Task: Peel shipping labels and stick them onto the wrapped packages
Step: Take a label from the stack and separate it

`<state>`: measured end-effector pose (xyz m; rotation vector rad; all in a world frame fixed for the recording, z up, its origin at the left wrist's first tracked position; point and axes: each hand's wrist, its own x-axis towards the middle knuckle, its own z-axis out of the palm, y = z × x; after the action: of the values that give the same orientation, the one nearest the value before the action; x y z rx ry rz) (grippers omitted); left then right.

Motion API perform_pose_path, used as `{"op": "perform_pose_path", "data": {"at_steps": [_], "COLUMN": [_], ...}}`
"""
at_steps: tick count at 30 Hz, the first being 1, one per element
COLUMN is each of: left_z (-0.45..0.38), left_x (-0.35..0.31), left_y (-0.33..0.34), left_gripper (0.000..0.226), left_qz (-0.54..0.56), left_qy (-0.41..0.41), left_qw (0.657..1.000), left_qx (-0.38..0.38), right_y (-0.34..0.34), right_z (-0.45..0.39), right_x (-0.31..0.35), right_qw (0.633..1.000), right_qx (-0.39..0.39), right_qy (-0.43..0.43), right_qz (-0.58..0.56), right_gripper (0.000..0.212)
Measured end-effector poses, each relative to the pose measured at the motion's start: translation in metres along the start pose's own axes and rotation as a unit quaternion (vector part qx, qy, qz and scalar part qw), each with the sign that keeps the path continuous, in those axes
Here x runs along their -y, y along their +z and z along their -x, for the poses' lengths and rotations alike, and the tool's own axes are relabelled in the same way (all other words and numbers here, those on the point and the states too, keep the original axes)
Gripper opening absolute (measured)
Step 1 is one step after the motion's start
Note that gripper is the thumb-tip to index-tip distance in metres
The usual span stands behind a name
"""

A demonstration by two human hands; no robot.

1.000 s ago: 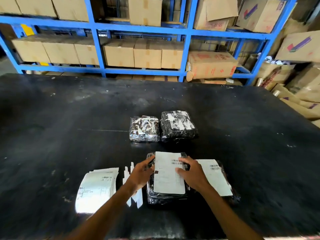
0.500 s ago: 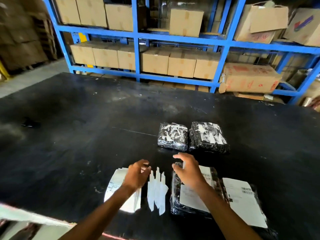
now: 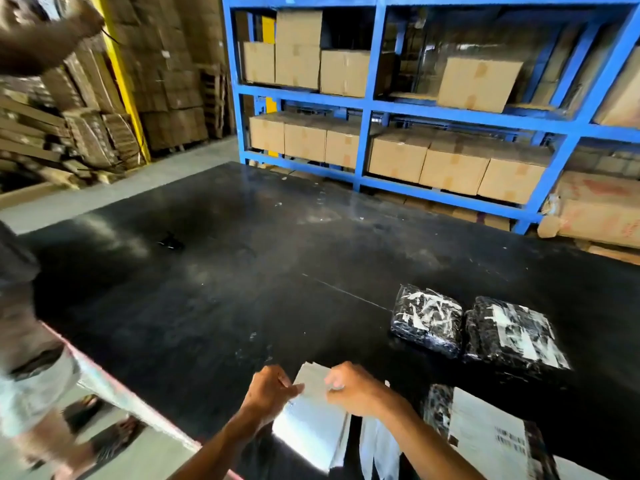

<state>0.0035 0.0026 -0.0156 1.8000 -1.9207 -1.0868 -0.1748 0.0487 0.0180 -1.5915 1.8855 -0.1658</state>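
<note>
Both hands, left (image 3: 268, 389) and right (image 3: 351, 388), pinch the label stack (image 3: 311, 427), long axis pointing away.

Both forearms rising from the bottom of the frame are bare to the edge, with no sleeve, watch, ring or glove showing on the left hand (image 3: 268, 388) or the right hand (image 3: 353, 388).
</note>
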Motion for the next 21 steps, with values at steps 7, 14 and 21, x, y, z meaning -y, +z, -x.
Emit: {"op": "perform_pose_path", "data": {"at_steps": [7,14,21], "left_z": [-0.001,0.002,0.014], "left_x": [-0.001,-0.007,-0.031], "left_y": [-0.003,-0.015,-0.041], "left_gripper": [0.024,0.029,0.025], "left_qz": [0.051,0.036,0.066], "left_qy": [0.003,0.032,0.091], "left_qw": [0.998,0.998,0.993], "left_qx": [0.048,0.049,0.018], "right_y": [-0.007,-0.011,-0.026], "right_z": [0.015,0.028,0.045], "right_x": [0.003,-0.008,-0.01], "right_qw": [1.0,0.999,0.996], "right_qx": [0.011,0.004,-0.029], "right_qy": [-0.027,-0.001,-0.016], "right_qz": [-0.009,-0.043,-0.081], "right_gripper": [0.037,0.011,0.034]}}
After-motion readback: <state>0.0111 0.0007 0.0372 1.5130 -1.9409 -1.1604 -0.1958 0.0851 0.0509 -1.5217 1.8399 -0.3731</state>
